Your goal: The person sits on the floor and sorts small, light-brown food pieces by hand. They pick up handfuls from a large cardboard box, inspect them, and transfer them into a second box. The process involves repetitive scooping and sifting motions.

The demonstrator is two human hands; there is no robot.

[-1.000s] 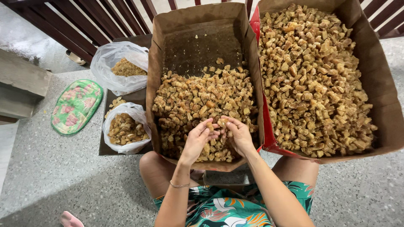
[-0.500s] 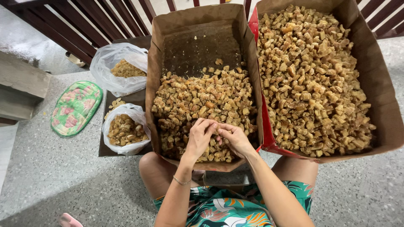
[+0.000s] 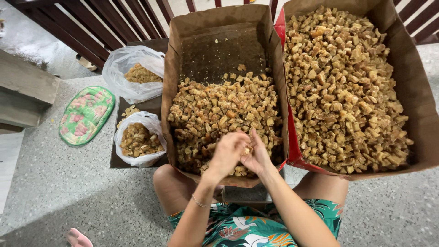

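Both my hands meet over the near end of a brown paper-lined box [image 3: 176, 55] half filled with golden-brown crusty chunks [image 3: 219, 110]. My left hand [image 3: 226, 153] curls toward my right hand [image 3: 257, 155], and the two press a small brown chunk [image 3: 247, 149] between their fingers. A thin bracelet circles my left wrist. A second, larger paper-lined box [image 3: 423, 105] to the right is heaped with the same chunks [image 3: 343, 87].
Left of the boxes two clear plastic bags hold brown pieces, one near [image 3: 137, 139] and one farther [image 3: 132, 75], on a dark tray [image 3: 120, 160]. A green floral pad [image 3: 86, 115] lies on the speckled floor. Dark wooden railings [image 3: 91, 23] run behind. My knees sit under the box.
My hands drew back toward me from the pile and closed together around a small chunk; the view shifted slightly.
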